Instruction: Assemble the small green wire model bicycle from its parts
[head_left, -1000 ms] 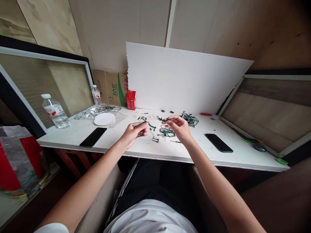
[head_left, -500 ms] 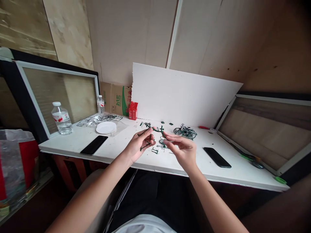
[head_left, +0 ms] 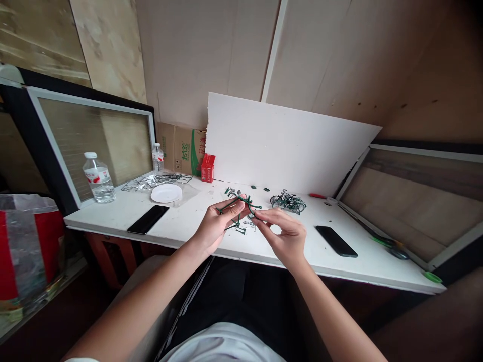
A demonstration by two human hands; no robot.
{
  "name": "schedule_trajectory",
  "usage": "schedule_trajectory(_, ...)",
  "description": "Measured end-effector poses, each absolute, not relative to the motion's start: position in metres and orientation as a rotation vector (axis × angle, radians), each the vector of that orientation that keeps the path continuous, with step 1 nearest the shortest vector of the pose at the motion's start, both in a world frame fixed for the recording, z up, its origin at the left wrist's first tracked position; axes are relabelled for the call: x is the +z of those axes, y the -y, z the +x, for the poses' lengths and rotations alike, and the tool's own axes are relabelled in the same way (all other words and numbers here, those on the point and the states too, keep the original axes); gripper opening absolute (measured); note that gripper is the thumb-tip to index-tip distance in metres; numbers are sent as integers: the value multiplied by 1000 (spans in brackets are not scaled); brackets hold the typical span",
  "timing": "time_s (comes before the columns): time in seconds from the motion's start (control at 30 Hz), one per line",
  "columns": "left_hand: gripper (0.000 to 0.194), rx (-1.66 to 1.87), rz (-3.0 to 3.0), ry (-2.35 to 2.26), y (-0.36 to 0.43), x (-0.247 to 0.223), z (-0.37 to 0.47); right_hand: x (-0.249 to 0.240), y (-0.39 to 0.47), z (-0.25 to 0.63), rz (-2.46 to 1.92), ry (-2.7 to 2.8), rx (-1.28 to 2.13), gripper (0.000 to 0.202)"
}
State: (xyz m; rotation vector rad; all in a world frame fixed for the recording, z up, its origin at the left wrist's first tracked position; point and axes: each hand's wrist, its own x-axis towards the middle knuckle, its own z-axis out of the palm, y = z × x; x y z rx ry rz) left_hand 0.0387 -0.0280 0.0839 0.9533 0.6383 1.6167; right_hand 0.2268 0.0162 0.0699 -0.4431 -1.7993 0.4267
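Head view: both hands, left hand (head_left: 216, 229) and right hand (head_left: 286, 237), pinch the unfinished dark-green wire-frame miniature bicycle frame (head_left: 238, 206) above the white table (head_left: 196, 226), one assembled dark-green miniature bicycle (head_left: 289, 201) standing behind, small loose parts (head_left: 241, 230) unfitted.

1. I have one view only: head-worn camera, looking forward and down, close over the forearms.
2. White table (head_left: 181, 229) spans mid-frame; wall panels fill the top.
3. The wearer's lap sits at bottom centre.
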Motion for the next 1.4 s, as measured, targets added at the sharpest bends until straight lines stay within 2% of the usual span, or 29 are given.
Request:
schedule_trajectory(0.13, 40, 1640, 901, -605, 30, 78, 48, 72, -17, 230, -423, 1837, 324, 18)
schedule_trajectory(0.27, 39, 1667, 880, -594, 34, 77, 55, 79, -17, 233, -273, 1841, 260, 28)
schedule_trajectory(0.57, 36, 1658, 1058, -696, 38, 89, 39, 87, -1, 232, -308, 1914, 525, 35)
schedule_trajectory(1.17, 30, 1558, 1192, -631, 38, 86, 29, 92, 4, 235, -338, 1933, 512, 37)
schedule_trajectory(1.4, 36, 1591, 1130, -629, 40, 88, 31, 92, 5, 234, -333, 1947, 549, 33)
